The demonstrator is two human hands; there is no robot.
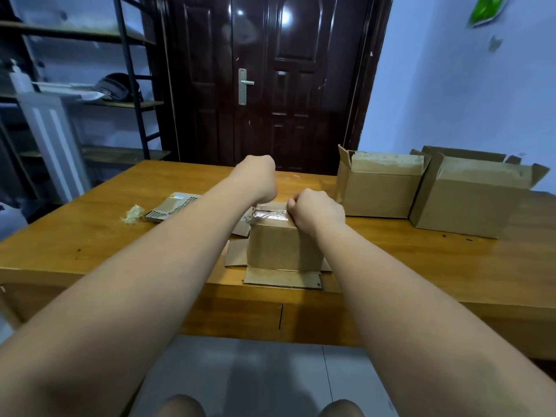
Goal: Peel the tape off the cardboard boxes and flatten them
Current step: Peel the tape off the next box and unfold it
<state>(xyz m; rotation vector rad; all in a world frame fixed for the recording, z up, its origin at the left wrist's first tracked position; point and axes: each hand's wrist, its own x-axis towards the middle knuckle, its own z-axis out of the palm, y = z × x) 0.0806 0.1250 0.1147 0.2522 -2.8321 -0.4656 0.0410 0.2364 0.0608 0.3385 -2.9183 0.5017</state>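
Note:
A small cardboard box (282, 248) stands upside down near the table's front edge, with its lower flaps spread flat on the wood. Wrinkled clear tape (269, 216) runs across its top and is lifted at the far left corner. My left hand (258, 176) is a closed fist just above and behind that corner, pinching the raised end of the tape; its fingertips are hidden. My right hand (316, 210) rests curled on the box's top right edge and holds the box down.
Two larger open boxes (379, 191) (469, 203) stand at the back right of the wooden table (90, 242). A flattened cardboard piece (171, 207) and a crumpled wad of tape (132, 213) lie at the left. A dark door and metal shelving stand behind.

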